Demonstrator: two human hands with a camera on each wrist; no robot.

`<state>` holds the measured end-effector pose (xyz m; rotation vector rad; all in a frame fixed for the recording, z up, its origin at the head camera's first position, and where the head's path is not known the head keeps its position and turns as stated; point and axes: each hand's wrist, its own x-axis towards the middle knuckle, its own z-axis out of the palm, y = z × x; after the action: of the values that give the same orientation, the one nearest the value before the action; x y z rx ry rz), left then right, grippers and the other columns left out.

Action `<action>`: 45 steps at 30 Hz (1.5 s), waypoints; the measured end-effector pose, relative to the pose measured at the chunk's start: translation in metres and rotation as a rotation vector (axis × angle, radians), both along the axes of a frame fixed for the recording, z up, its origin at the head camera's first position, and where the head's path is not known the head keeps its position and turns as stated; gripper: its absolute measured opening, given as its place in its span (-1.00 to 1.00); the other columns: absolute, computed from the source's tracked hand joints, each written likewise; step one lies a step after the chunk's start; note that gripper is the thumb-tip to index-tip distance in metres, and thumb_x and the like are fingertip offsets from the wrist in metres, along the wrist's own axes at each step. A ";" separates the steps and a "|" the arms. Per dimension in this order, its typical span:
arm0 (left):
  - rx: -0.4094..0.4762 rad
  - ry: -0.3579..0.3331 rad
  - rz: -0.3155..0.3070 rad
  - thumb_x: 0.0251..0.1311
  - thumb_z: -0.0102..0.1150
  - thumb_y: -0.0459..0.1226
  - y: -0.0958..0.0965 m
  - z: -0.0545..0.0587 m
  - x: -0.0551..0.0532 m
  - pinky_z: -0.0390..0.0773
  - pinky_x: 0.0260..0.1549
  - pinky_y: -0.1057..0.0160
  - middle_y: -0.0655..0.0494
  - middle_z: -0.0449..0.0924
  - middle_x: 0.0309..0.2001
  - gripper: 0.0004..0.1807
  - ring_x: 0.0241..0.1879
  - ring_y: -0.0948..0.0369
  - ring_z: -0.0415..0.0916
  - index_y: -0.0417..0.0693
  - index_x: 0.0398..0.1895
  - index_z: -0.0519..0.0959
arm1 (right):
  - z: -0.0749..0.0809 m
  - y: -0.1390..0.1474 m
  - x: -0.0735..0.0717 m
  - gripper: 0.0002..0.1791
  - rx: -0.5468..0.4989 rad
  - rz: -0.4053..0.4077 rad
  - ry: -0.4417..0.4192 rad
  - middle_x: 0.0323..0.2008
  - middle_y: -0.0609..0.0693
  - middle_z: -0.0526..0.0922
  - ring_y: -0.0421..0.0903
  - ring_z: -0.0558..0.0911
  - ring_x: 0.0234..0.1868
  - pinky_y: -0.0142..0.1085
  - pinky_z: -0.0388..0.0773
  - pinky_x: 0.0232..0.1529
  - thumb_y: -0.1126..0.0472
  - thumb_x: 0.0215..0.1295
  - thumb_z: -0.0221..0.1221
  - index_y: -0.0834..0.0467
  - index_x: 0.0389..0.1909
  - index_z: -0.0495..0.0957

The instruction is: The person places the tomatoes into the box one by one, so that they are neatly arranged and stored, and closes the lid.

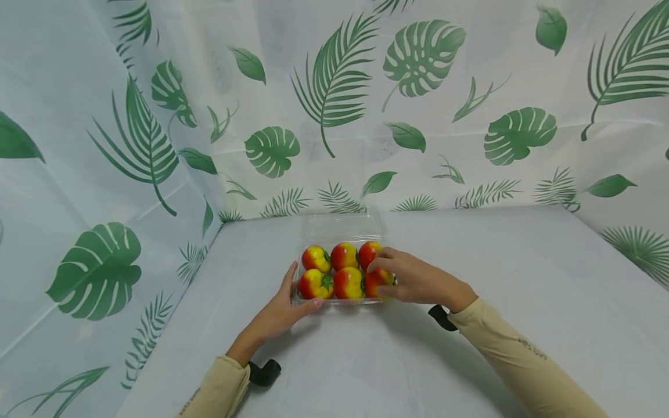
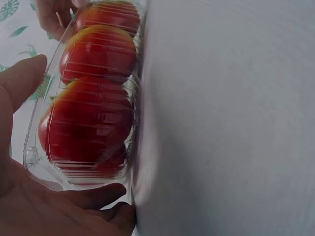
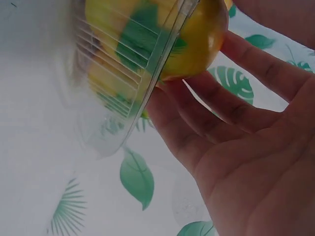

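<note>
A clear plastic clamshell box (image 1: 342, 302) holds several red-and-yellow, persimmon-like fruits with green stem caps, in two rows. My left hand (image 1: 284, 307) holds the box's front left corner, fingers along the left end and thumb by the front rim. In the left wrist view, red fruit (image 2: 91, 125) shows through the ribbed wall. My right hand (image 1: 413, 276) grips the front right fruit (image 1: 373, 283), its fingers over the far side and its thumb nearer me. In the right wrist view, fingertips touch that yellow fruit (image 3: 197, 49) at the box rim.
The box's clear lid (image 1: 342, 226) stands open behind the fruits, toward the back of the white-covered table (image 1: 496, 261). A leaf-printed curtain (image 1: 334, 116) hangs behind and along the sides. Black wrist mounts (image 1: 265, 373) sit on both wrists.
</note>
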<state>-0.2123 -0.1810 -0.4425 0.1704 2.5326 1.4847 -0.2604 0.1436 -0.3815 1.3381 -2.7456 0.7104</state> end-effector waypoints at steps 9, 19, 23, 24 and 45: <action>0.098 -0.004 0.096 0.45 0.26 0.20 -0.020 0.010 -0.014 0.19 0.50 -0.28 -0.23 0.16 0.64 0.14 0.62 -0.20 0.10 0.13 0.79 -0.25 | 0.005 0.016 -0.017 -0.64 -0.205 -0.127 -0.071 0.17 0.23 0.62 0.24 0.63 0.16 0.19 0.64 0.18 0.24 0.49 0.34 0.30 0.21 0.62; 0.493 -0.052 0.110 0.71 -0.01 -0.11 -0.056 0.019 -0.050 0.22 0.53 -0.11 -0.37 0.09 0.63 -0.14 0.61 -0.22 0.11 -0.11 0.77 -0.25 | -0.013 0.037 -0.044 -0.42 -0.426 -0.322 -0.326 0.42 0.32 0.46 0.31 0.54 0.36 0.20 0.51 0.35 0.11 0.64 0.18 0.30 0.50 0.35; 0.558 -0.089 0.076 0.74 -0.10 -0.11 -0.062 0.019 -0.071 0.19 0.54 -0.12 -0.33 0.04 0.66 -0.20 0.62 -0.22 0.07 -0.17 0.76 -0.23 | -0.023 0.041 -0.056 -0.26 -0.497 -0.366 -0.490 0.50 0.37 0.34 0.34 0.46 0.43 0.22 0.41 0.42 -0.01 0.64 0.18 0.26 0.62 0.19; 0.566 -0.103 0.064 0.75 -0.12 -0.09 -0.063 0.017 -0.076 0.19 0.54 -0.12 -0.32 0.02 0.67 -0.20 0.62 -0.22 0.07 -0.18 0.76 -0.24 | -0.025 0.041 -0.060 -0.22 -0.515 -0.374 -0.535 0.53 0.37 0.30 0.33 0.45 0.44 0.21 0.39 0.44 -0.02 0.63 0.18 0.25 0.64 0.14; 0.710 -0.272 -0.096 0.74 -0.25 -0.35 -0.040 -0.006 -0.129 -0.05 0.62 -0.03 -0.14 -0.16 0.74 -0.35 0.70 -0.03 -0.19 -0.22 0.75 -0.11 | -0.055 0.033 -0.098 -0.23 -0.824 -0.256 -1.105 0.71 0.27 -0.05 0.16 0.27 0.56 -0.11 0.26 0.55 0.33 0.69 -0.09 0.26 0.74 -0.21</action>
<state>-0.3416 -0.2211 -0.4489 0.1717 1.6811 2.1288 -0.3584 0.1768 -0.4367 0.4038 -2.3999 2.7284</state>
